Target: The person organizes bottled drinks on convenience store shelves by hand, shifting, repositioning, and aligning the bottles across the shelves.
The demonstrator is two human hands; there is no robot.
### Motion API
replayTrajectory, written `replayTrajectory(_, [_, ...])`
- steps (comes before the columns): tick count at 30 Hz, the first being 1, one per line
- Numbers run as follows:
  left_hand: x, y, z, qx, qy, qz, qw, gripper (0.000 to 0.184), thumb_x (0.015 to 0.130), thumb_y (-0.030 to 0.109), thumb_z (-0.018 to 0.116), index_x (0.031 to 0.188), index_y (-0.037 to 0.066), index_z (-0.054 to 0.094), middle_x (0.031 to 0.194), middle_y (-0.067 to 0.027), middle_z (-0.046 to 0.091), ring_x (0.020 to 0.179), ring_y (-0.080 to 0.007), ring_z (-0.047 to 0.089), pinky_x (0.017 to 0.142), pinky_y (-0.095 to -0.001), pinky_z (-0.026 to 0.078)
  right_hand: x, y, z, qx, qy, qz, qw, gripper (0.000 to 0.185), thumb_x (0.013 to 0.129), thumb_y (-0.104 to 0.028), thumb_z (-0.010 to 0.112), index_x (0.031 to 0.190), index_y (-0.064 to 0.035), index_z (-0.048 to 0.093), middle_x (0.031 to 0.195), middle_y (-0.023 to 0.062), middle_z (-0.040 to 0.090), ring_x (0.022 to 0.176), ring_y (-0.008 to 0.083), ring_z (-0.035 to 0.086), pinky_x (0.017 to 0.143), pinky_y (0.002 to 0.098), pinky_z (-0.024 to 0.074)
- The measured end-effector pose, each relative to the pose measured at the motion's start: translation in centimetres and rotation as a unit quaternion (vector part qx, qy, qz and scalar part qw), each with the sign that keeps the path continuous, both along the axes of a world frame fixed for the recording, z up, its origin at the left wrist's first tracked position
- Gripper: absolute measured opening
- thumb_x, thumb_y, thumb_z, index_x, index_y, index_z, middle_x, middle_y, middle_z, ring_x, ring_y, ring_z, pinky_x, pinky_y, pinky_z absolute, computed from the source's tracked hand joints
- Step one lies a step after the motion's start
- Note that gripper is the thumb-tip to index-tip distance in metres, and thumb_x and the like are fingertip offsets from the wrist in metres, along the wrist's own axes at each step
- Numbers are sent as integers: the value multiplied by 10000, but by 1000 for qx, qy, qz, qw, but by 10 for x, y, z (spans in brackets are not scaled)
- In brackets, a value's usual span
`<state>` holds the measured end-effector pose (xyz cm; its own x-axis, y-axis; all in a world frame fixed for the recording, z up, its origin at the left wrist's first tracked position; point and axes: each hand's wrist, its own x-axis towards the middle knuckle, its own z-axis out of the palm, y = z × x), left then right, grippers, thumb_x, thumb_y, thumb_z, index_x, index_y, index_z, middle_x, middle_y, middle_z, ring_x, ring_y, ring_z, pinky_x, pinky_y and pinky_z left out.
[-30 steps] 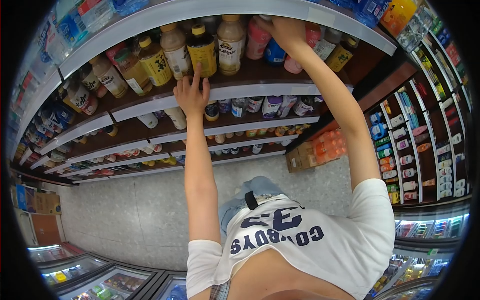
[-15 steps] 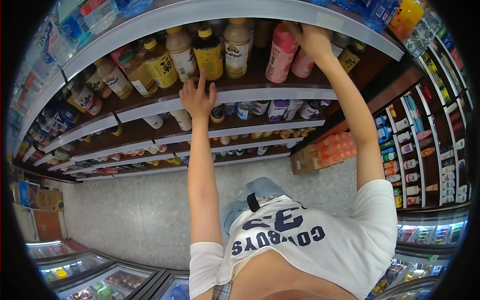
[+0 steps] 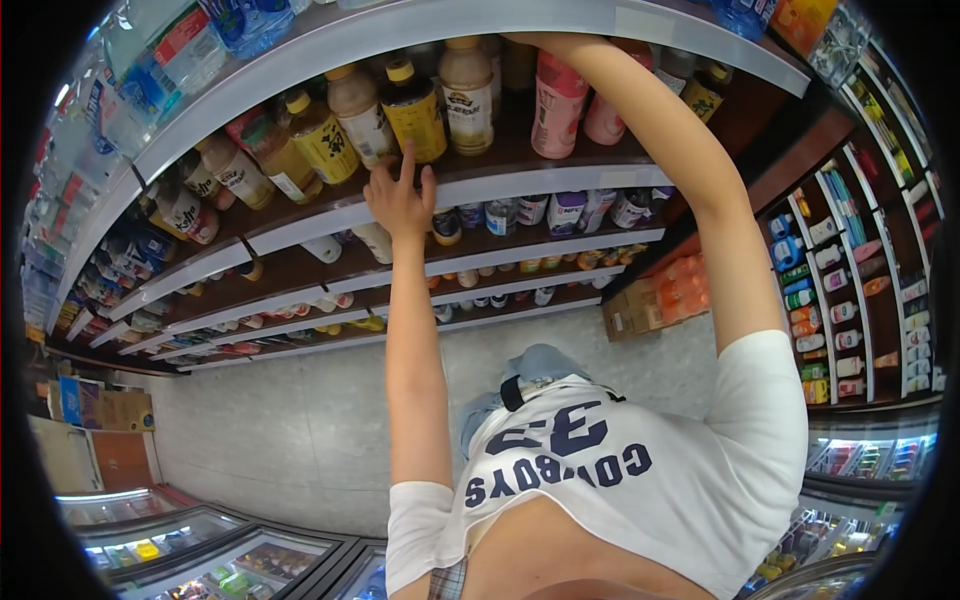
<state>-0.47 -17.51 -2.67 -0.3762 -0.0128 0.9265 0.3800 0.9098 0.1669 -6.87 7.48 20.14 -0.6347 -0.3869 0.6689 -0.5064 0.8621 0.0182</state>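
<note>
Gently: right hand (image 3: pixel 556 42) by pink bottle (image 3: pixel 560 108), can't tell grip; left hand (image 3: pixel 400 205) unclenched, fingertip at yellow-label bottle (image 3: pixel 416 118) left of it.

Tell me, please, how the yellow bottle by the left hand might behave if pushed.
The yellow bottle looks filled with dark drink, so it is probably fairly heavy. Being tall and narrow, it might tip if pushed near its cap. Its rounded side suggests it could roll once down.

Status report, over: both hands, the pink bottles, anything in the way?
Left hand empty, index finger near yellow-labelled bottle. Right hand above pink bottles, grip hidden. Pink bottles standing on shelf. Upper shelf edge blocks view.
</note>
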Motion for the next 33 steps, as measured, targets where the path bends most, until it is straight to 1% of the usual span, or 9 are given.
replayTrajectory(2, [0,0,0,4,-19,-3,1000,476,829,353,633,1293,249,624,1059,-113,599,935,-281,591,751,-405,417,-5,2,1,-6,-13,-3,1000,483,789,-327,738,1164,-53,605,1019,179,627,958,365,596,825,444,472])
replayTrajectory(6, [0,0,0,7,16,6,1000,458,828,352,639,1273,245,639,1061,-123,598,934,-288,589,754,-410,424,-6,4,2,-14,-27,-3,1000,509,783,-336,742,1177,-50,595,1048,186,618,987,367,585,847,444,464])
replayTrajectory(9, [1,0,0,6,-1,1,1000,448,831,346,639,1266,240,644,1050,-128,597,932,-287,588,760,-407,423,-3,7,4,-15,-33,-3,999,528,779,-343,745,1188,-48,588,1070,191,612,1010,368,577,863,444,458])
replayTrajectory(12, [1,1,1,12,22,-1,1000,449,833,340,638,1270,238,642,1037,-130,594,928,-288,586,766,-403,422,-1,11,3,-18,-39,-4,999,547,775,-350,748,1198,-46,581,1092,196,605,1032,370,569,879,444,452])
replayTrajectory(18, [2,1,2,18,3,-13,1000,446,836,337,634,1271,237,641,1020,-131,591,929,-293,587,774,-407,421,-1,10,1,-20,-55,-3,998,586,767,-363,754,1219,-41,568,1135,207,592,1076,372,552,912,445,439])
replayTrajectory(21, [0,2,3,23,41,-7,999,446,836,333,636,1274,247,638,1033,-136,593,940,-297,589,774,-407,423,1,9,1,-20,-65,2,998,605,763,-370,756,1229,-39,561,1157,212,586,1099,374,544,928,445,433])
replayTrajectory(24, [1,-1,1,16,-16,-11,1000,448,837,333,635,1278,260,635,1058,-142,596,954,-301,589,771,-408,425,4,8,5,-18,-81,11,996,624,758,-377,759,1240,-36,554,1179,218,580,1121,375,536,944,445,427])
replayTrajectory(30, [-1,1,2,14,35,-1,999,455,837,339,630,1284,253,633,1064,-141,599,948,-301,593,767,-410,426,20,-6,8,1,-144,58,988,663,750,-390,765,1261,-32,540,1222,228,567,1166,378,520,977,445,415])
replayTrajectory(33, [3,-1,1,12,-38,-13,999,465,837,334,628,1294,244,626,1075,-141,598,952,-304,592,772,-413,425,36,-18,4,19,-190,82,978,682,746,-397,768,1271,-29,533,1244,234,561,1188,379,512,993,445,409])
